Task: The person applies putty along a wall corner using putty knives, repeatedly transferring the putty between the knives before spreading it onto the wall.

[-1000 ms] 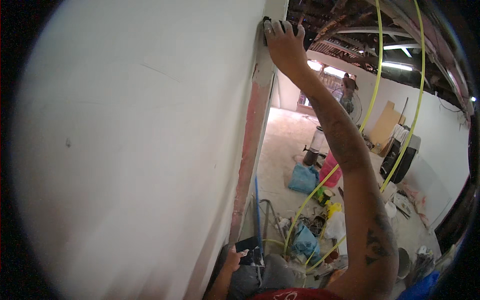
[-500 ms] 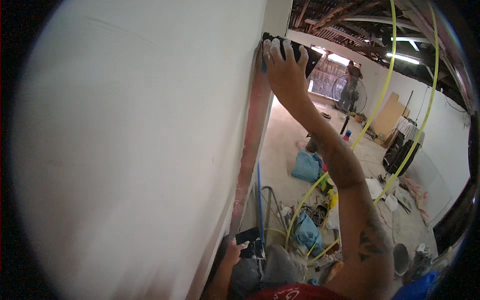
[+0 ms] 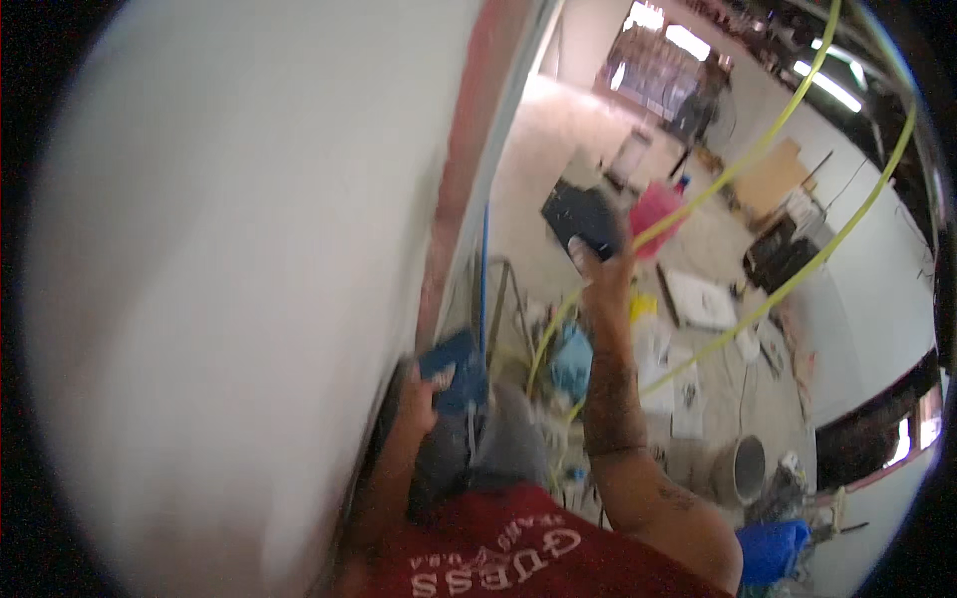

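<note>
My left hand (image 3: pixel 419 397) grips a dark putty blade (image 3: pixel 454 354) low beside the end of the white wall (image 3: pixel 229 259), whose edge has a reddish vertical strip (image 3: pixel 449 189). My right hand (image 3: pixel 605 269), arm stretched forward, holds a second dark, flat blade (image 3: pixel 573 209) out in the open to the right of that edge, not touching it. Pale smears show on the blade and fingers. Both hands and blades are blurred by motion.
Yellow hoses (image 3: pixel 773 135) hang across the right side. The floor (image 3: pixel 543 120) holds a pink object (image 3: pixel 655 219), blue bags (image 3: pixel 568 364), a white board (image 3: pixel 698 299) and a cylindrical bucket (image 3: pixel 738 468). Another person (image 3: pixel 703 105) stands by the far window (image 3: pixel 648 65).
My right hand has come down and away from the top of the wall edge, tilting its blade. The view has tipped downward; my left hand appears higher in it.
</note>
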Available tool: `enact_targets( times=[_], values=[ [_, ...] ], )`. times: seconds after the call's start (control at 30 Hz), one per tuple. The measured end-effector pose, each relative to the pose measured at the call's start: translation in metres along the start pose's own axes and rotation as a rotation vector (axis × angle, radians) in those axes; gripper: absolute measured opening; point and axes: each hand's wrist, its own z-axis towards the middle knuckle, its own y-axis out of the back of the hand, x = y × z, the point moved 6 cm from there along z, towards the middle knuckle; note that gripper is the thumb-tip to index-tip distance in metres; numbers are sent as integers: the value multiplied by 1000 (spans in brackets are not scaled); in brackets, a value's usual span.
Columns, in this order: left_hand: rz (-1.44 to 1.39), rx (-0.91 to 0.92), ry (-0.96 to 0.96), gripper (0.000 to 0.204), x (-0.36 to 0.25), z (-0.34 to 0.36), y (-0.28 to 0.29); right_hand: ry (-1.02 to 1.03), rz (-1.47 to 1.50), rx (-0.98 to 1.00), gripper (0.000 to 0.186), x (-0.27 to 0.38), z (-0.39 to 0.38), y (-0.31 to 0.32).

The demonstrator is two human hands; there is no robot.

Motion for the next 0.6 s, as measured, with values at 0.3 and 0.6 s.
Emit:
enact_targets(
  times=[0.3, 0.6],
  values=[
    [381, -231, -379, 32, -106, 50, 38, -555, 392, 28, 59, -88, -138, 36],
    [-469, -162, 172, 31, -106, 49, 27, 72, -18, 364, 55, -67, -161, 16]
  ],
)
